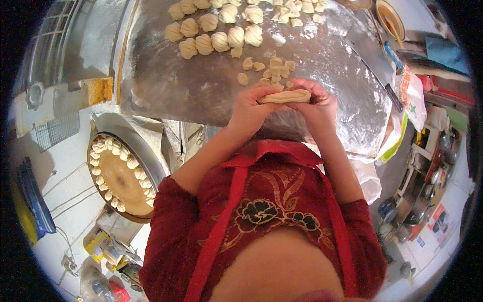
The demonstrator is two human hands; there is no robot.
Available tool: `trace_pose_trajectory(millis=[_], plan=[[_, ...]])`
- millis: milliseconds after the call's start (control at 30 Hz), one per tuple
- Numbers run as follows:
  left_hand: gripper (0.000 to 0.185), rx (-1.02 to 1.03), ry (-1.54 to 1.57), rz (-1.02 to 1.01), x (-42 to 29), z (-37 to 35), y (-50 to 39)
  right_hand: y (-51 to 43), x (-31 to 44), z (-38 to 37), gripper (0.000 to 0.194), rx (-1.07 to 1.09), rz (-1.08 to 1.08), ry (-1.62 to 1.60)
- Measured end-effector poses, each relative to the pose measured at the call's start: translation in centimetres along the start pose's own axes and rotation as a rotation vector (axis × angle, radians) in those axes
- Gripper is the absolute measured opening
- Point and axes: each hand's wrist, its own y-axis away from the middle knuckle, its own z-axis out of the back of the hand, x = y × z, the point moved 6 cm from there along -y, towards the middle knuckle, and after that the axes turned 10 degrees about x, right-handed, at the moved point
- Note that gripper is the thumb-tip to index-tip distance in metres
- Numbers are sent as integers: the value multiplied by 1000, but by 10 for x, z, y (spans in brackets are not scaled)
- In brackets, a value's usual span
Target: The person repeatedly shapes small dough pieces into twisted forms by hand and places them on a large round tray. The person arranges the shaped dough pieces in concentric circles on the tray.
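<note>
A strip of pale dough (pixel 285 97) is stretched sideways between my two hands, just above the front edge of the metal worktop (pixel 169 90). My left hand (pixel 253 105) pinches one end of it, and my right hand (pixel 318 104) grips the other. Right behind the hands lies a loose cluster of small cut dough pieces (pixel 276 70), partly hidden by my fingers. Farther back, shaped dough rolls with ridged tops (pixel 220 41) stand in rows. More cut dough chunks (pixel 288 13) are heaped beside them at the far edge of the view.
To the left, a large round pan (pixel 120 177) carries shaped dough around its rim. A broad-bladed knife (pixel 371 62) lies at the worktop's right side, near a plastic bag (pixel 413 100) and a bowl with a stick in it (pixel 390 19). Flour patches (pixel 351 124) whiten the right side.
</note>
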Motion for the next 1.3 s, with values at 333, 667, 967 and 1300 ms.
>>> trace_pose_trajectory(millis=[333,667,967,1300], plan=[[27,421,1183,418,39,-9,32,20,51,-33,37,193,567,769],[34,-176,-351,54,41,72,36,-45,-54,-53,31,167,-155,278],[41,-253,-690,-22,47,98,28,-69,-41,-90,34,111,131,871],[32,-215,484,-385,-43,56,-4,-38,36,-68,36,389,84,-564]])
